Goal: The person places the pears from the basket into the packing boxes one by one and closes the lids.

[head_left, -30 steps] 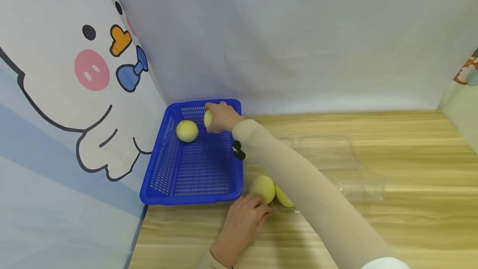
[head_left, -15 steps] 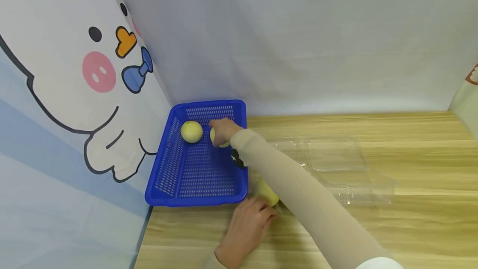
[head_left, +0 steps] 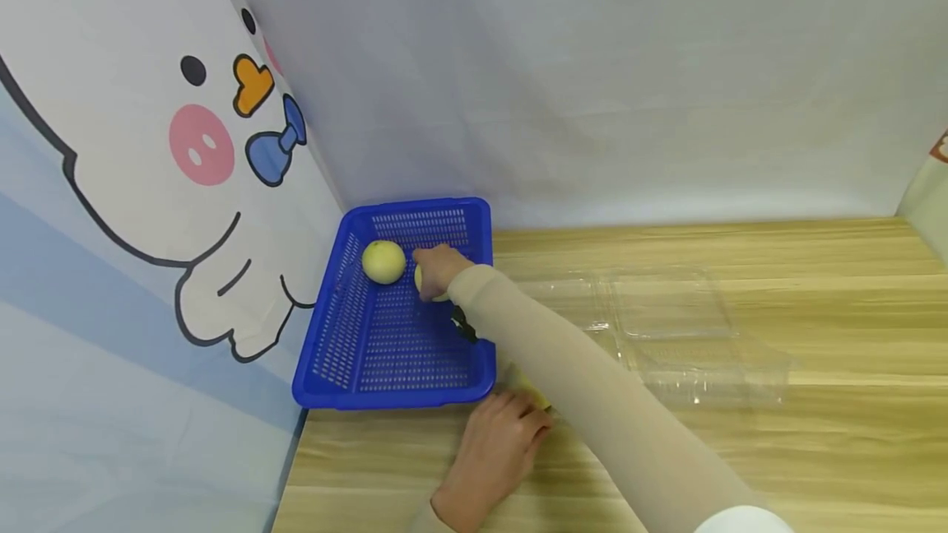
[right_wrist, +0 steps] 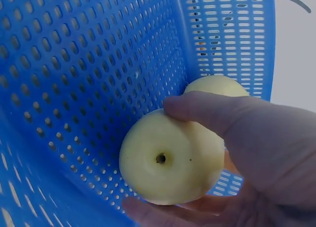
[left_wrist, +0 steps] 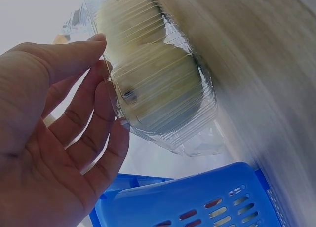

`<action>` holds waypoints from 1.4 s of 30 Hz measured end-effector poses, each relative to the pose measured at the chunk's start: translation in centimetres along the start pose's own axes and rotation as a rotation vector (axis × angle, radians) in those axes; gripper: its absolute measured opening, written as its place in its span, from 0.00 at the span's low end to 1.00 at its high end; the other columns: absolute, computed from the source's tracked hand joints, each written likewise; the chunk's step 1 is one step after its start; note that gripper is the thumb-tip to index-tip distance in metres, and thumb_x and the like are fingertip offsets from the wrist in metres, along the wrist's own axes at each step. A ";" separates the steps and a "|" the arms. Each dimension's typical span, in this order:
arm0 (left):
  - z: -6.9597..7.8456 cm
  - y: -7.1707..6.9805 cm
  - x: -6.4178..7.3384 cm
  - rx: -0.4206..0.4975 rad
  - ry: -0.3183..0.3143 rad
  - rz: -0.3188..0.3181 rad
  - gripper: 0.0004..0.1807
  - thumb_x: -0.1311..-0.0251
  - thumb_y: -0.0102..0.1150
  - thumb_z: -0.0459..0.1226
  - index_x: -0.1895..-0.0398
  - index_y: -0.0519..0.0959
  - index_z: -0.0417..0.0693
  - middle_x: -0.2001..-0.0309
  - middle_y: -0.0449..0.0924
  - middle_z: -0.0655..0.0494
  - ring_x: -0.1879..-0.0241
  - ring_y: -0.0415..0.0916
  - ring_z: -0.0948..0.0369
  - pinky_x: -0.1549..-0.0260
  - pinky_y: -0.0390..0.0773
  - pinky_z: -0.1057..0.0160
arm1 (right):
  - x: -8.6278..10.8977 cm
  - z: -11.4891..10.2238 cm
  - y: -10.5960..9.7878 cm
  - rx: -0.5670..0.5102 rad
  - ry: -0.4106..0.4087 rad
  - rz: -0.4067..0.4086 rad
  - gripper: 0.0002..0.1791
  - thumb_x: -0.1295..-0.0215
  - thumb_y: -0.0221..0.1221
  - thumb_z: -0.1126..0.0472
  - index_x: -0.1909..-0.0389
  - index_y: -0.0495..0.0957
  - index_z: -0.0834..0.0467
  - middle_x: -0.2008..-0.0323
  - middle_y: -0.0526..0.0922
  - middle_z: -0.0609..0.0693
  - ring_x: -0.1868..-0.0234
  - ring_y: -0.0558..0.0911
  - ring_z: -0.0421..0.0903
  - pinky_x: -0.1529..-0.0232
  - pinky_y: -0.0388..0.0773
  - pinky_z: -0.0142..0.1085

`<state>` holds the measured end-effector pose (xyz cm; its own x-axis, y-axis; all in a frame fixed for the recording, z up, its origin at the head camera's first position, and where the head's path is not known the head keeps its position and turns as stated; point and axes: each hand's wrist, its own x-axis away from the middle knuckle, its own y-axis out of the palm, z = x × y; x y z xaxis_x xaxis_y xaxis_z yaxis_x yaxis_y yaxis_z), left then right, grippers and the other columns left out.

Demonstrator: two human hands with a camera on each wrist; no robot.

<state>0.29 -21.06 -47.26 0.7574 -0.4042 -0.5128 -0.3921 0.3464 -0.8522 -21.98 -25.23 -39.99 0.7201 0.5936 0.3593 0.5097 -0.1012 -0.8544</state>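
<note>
My right hand (head_left: 440,270) is down inside the blue plastic basket (head_left: 392,400). Its thumb and fingers grip a round pale-yellow pear (right_wrist: 170,158) low in the basket, close to the perforated bottom. Another pear (head_left: 383,261) sits beside it, toward the back left corner. My left hand (head_left: 492,442) holds the near-left edge of a clear plastic clamshell box (left_wrist: 210,96) between thumb and fingertips. Two pears (left_wrist: 158,84) show through the ribbed plastic in the left wrist view; my right sleeve covers most of them in the head view.
The box's clear lid (head_left: 670,303) lies folded open to the right on the wooden table (head_left: 837,434). A cartoon-printed cloth wall (head_left: 252,237) stands close along the basket's left side. A pale cloth (head_left: 592,89) hangs behind the table.
My right hand has lowered the pear from the basket's back rim down into the basket. The left hand keeps its place at the box, while the head view has shifted slightly.
</note>
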 end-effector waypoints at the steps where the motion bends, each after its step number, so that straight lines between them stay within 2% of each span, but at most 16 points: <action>1: 0.1 0.0 0.0 -0.003 -0.001 -0.001 0.06 0.47 0.80 0.39 0.70 0.90 0.58 0.67 0.83 0.65 0.64 0.81 0.65 0.65 0.78 0.68 | 0.0 0.0 -0.2 0.008 0.003 -0.002 0.44 0.32 0.69 0.56 0.17 0.61 0.53 0.24 0.73 0.58 0.28 0.77 0.56 0.32 0.80 0.47; 5: 0.3 0.0 -0.2 0.001 -0.014 -0.005 0.05 0.46 0.81 0.41 0.69 0.90 0.59 0.67 0.84 0.65 0.64 0.81 0.66 0.66 0.77 0.68 | 0.3 0.0 -2.2 0.039 -0.006 0.024 0.44 0.27 0.65 0.46 0.16 0.58 0.52 0.21 0.69 0.56 0.23 0.72 0.57 0.25 0.74 0.52; 9: 0.3 -0.1 -0.3 0.015 -0.028 -0.008 0.05 0.46 0.81 0.41 0.69 0.91 0.60 0.68 0.83 0.66 0.63 0.80 0.67 0.66 0.76 0.68 | 1.7 0.9 -6.6 0.028 -0.041 0.083 0.38 0.24 0.60 0.42 0.19 0.65 0.53 0.22 0.71 0.53 0.23 0.72 0.56 0.24 0.72 0.53; 12: 0.1 -0.1 -0.3 0.014 -0.028 0.000 0.05 0.45 0.81 0.42 0.69 0.91 0.60 0.69 0.81 0.66 0.64 0.80 0.67 0.65 0.77 0.67 | 3.1 3.0 -9.9 0.000 -0.053 0.118 0.32 0.23 0.58 0.45 0.25 0.72 0.57 0.27 0.76 0.55 0.28 0.76 0.56 0.28 0.75 0.51; 15: -0.2 -0.2 -0.2 0.009 -0.028 0.002 0.04 0.44 0.80 0.42 0.69 0.91 0.60 0.69 0.80 0.66 0.64 0.79 0.66 0.64 0.78 0.66 | 3.9 6.2 -11.7 -0.038 -0.021 0.127 0.29 0.25 0.56 0.50 0.30 0.75 0.61 0.31 0.79 0.57 0.31 0.78 0.57 0.29 0.77 0.51; 18: -0.2 -0.2 -0.2 0.004 -0.022 0.010 0.04 0.44 0.80 0.41 0.69 0.90 0.59 0.70 0.79 0.65 0.64 0.79 0.66 0.63 0.78 0.66 | 4.6 10.2 -11.4 -0.054 0.023 0.105 0.26 0.27 0.57 0.54 0.34 0.78 0.64 0.33 0.81 0.60 0.32 0.79 0.58 0.30 0.77 0.52; 22: -0.1 0.0 -0.1 0.005 -0.015 0.033 0.06 0.45 0.80 0.41 0.70 0.89 0.60 0.71 0.78 0.64 0.65 0.78 0.65 0.65 0.77 0.66 | 5.1 15.1 -8.5 -0.051 0.075 -0.011 0.25 0.24 0.55 0.57 0.33 0.77 0.66 0.32 0.80 0.62 0.31 0.78 0.61 0.30 0.77 0.55; 25: 0.2 0.1 -0.1 0.011 -0.012 0.042 0.07 0.47 0.81 0.41 0.71 0.89 0.60 0.71 0.77 0.65 0.65 0.78 0.65 0.64 0.77 0.66 | 5.1 17.5 -6.2 -0.036 0.105 -0.111 0.27 0.22 0.51 0.56 0.28 0.73 0.65 0.28 0.76 0.63 0.28 0.75 0.62 0.29 0.76 0.56; 27: 0.3 0.1 -0.1 0.013 -0.011 0.042 0.07 0.47 0.81 0.41 0.71 0.89 0.60 0.71 0.77 0.65 0.65 0.78 0.65 0.64 0.77 0.66 | 5.1 18.4 -5.1 -0.021 0.115 -0.141 0.28 0.23 0.50 0.55 0.28 0.73 0.64 0.27 0.76 0.62 0.26 0.74 0.62 0.28 0.75 0.57; 30: 0.5 0.2 -0.2 0.011 -0.008 0.042 0.07 0.47 0.82 0.41 0.71 0.89 0.60 0.71 0.77 0.65 0.65 0.78 0.66 0.63 0.77 0.66 | 5.1 19.2 -4.2 -0.027 0.123 -0.144 0.28 0.26 0.50 0.57 0.28 0.74 0.63 0.28 0.77 0.61 0.26 0.75 0.62 0.27 0.75 0.56; 34: 0.6 0.3 -0.4 0.010 -0.008 0.039 0.06 0.46 0.80 0.42 0.70 0.89 0.60 0.70 0.78 0.65 0.64 0.78 0.66 0.63 0.77 0.66 | 5.3 19.2 -4.4 -0.015 0.113 -0.124 0.27 0.26 0.51 0.58 0.31 0.76 0.64 0.30 0.79 0.62 0.27 0.76 0.62 0.27 0.75 0.55; 37: 0.6 0.3 -0.6 0.017 -0.010 0.039 0.05 0.44 0.79 0.42 0.70 0.89 0.59 0.70 0.78 0.65 0.64 0.78 0.65 0.64 0.77 0.66 | 5.7 18.7 -5.5 0.018 0.096 -0.098 0.25 0.24 0.53 0.57 0.33 0.78 0.66 0.31 0.79 0.63 0.28 0.77 0.63 0.28 0.76 0.56; 40: 0.6 0.4 -0.6 0.021 -0.013 0.043 0.05 0.44 0.79 0.41 0.70 0.89 0.59 0.69 0.79 0.65 0.64 0.79 0.65 0.64 0.78 0.65 | 6.5 17.8 -7.1 0.064 0.069 -0.035 0.24 0.22 0.54 0.54 0.37 0.81 0.66 0.35 0.83 0.63 0.33 0.81 0.62 0.31 0.79 0.55; 42: 0.5 0.3 -0.7 0.019 -0.018 0.047 0.05 0.46 0.79 0.41 0.70 0.89 0.59 0.70 0.79 0.65 0.64 0.79 0.65 0.64 0.78 0.66 | 7.5 16.9 -8.2 0.096 0.040 0.011 0.21 0.21 0.54 0.54 0.43 0.84 0.66 0.43 0.87 0.63 0.44 0.85 0.59 0.39 0.82 0.53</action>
<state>-0.08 -20.23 -47.15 0.7478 -0.3721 -0.5499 -0.4176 0.3803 -0.8252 -28.71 -6.41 -36.62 0.7445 0.5603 0.3629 0.4559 -0.0297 -0.8895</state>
